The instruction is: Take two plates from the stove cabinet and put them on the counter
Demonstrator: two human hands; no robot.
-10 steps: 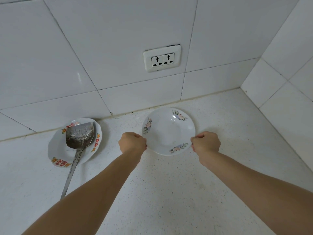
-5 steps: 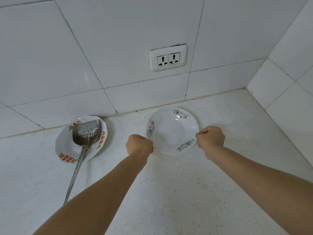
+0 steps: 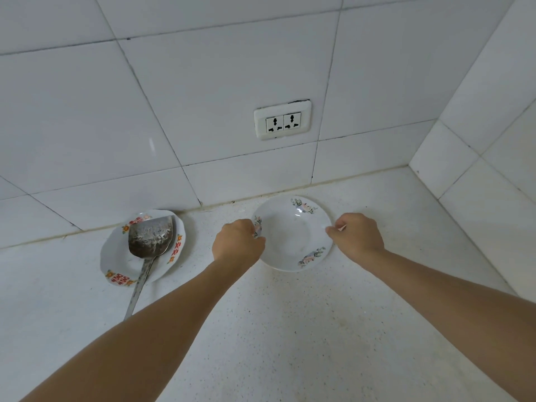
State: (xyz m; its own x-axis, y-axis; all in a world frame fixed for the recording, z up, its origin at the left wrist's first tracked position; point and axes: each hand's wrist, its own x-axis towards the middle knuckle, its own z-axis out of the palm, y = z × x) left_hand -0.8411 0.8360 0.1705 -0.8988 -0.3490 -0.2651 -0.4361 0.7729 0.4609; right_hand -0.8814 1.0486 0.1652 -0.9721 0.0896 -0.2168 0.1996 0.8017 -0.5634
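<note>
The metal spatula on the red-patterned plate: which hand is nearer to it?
Left. The left hand grips the flowered plate's left rim, just right of the spatula. The right hand holds the far rim, with that whole plate between.

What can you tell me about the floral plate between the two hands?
The floral plate is round, shallow and glossy white, ceramic by its look, with three pink-and-green flower sprays on the rim. It is empty and sits on the speckled counter near the tiled wall, below the socket. The left hand and right hand grip opposite rim edges. Whether it fully rests on the counter is unclear.
</note>
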